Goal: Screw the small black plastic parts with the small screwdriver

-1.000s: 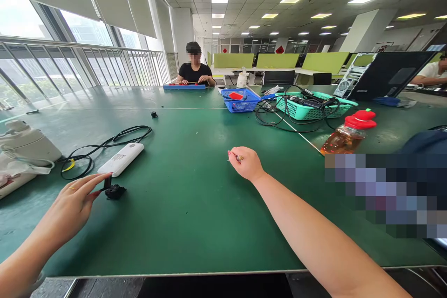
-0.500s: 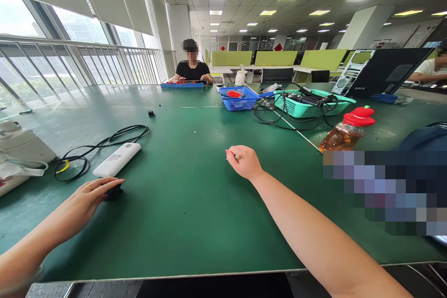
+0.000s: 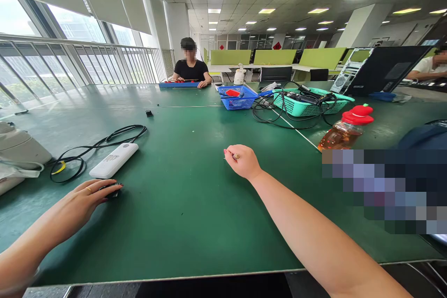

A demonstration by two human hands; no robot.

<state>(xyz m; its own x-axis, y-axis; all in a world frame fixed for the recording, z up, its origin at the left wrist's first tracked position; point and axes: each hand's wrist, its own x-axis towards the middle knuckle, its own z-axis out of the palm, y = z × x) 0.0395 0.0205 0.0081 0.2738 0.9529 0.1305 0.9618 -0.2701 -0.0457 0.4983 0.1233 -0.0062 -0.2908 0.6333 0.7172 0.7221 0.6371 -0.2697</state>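
The left hand (image 3: 78, 202) lies low on the green table (image 3: 195, 205), palm down. Its fingers (image 3: 104, 187) are stretched out over a small black part (image 3: 112, 192). Only the edge of this part shows under the fingertips, so I cannot tell if the hand grips it or only covers it. Just beside it, farther from the person, lies a white power bank (image 3: 113, 160), with a black cable (image 3: 94, 148) looped behind.

The right hand (image 3: 244, 162) rests near the middle of the table, curled closed. Thumb and forefinger pinch a small brass piece (image 3: 236, 155), which is too small to tell more about.

Farther back stand two baskets, near each other. The blue basket (image 3: 238, 103) holds a red thing (image 3: 233, 93). The green basket (image 3: 314, 111) holds black cables and dark devices, and some cables hang out over its rim onto the table. A bottle (image 3: 344, 132) with a red cap and amber liquid leans at the right. At the far end a person (image 3: 190, 67) sits with both hands at a blue tray (image 3: 178, 84).
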